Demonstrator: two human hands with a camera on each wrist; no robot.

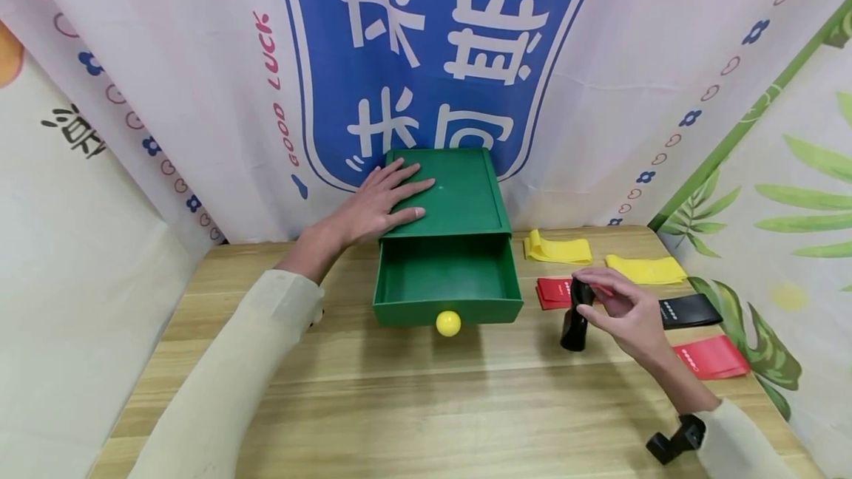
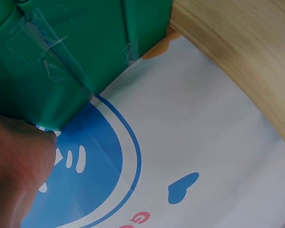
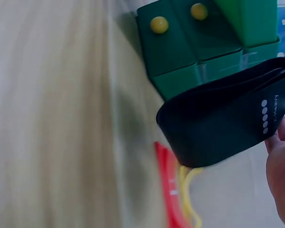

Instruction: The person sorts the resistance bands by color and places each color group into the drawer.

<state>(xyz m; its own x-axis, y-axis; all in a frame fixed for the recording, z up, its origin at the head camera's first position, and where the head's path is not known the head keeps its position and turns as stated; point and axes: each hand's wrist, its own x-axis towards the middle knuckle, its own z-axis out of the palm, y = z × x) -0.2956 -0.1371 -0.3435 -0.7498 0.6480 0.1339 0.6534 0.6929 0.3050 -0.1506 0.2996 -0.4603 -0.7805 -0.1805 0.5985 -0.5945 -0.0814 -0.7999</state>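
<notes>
My left hand (image 1: 379,205) lies with fingers spread on the top of a green drawer box (image 1: 459,191). The upper drawer (image 1: 447,314) is pulled out, and a yellow ball knob (image 1: 448,324) sits on its front. Right of that drawer, my right hand (image 1: 622,309) pinches one end of a folded black resistance band (image 1: 575,327), which hangs down over the table. White dots and lettering show on this band (image 3: 228,123) in the right wrist view. The left wrist view catches part of my left hand (image 2: 19,166) beside the box's green side (image 2: 80,52).
Two yellow bands (image 1: 559,250) lie on the table (image 1: 413,405) right of the box. A red band (image 1: 554,293) lies behind the held one; another black band (image 1: 692,310) and a pinkish-red band (image 1: 712,357) lie farther right. A printed curtain (image 1: 566,146) hangs close behind the box.
</notes>
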